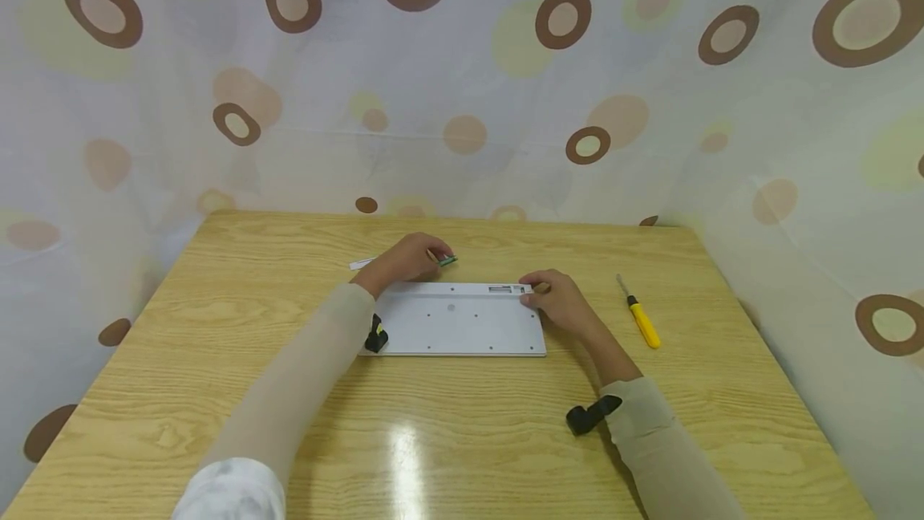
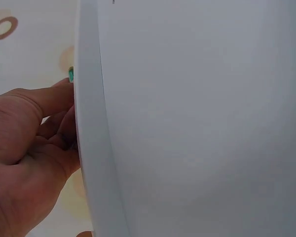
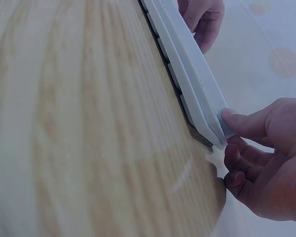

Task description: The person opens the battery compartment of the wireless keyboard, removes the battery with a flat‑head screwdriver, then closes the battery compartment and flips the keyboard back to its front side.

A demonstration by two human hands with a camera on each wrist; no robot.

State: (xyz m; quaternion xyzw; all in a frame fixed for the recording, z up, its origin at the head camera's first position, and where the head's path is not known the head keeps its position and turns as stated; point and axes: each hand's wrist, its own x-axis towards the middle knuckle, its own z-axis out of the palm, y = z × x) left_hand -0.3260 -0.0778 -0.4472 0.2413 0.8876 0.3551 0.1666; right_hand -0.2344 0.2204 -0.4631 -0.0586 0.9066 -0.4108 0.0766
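Head view: left hand (image 1: 413,257) with pinched green object (image 1: 448,261), right hand (image 1: 563,305) in grip on upturned keyboard (image 1: 462,329).

The white rectangular keyboard (image 1: 462,330) has its key faces hidden underneath, its left end covered by the beige fabric sleeve (image 1: 310,371). Beyond the keyboard, the left hand (image 1: 411,257) partly conceals a small green object (image 1: 447,261), too small to identify.

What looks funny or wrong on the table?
The white keyboard looks odd: it is upside down, with its keys facing the table. Near the right hand, a slot in its back is open, so a cover may be off. Nothing looks spilled, and I can't see any damage.
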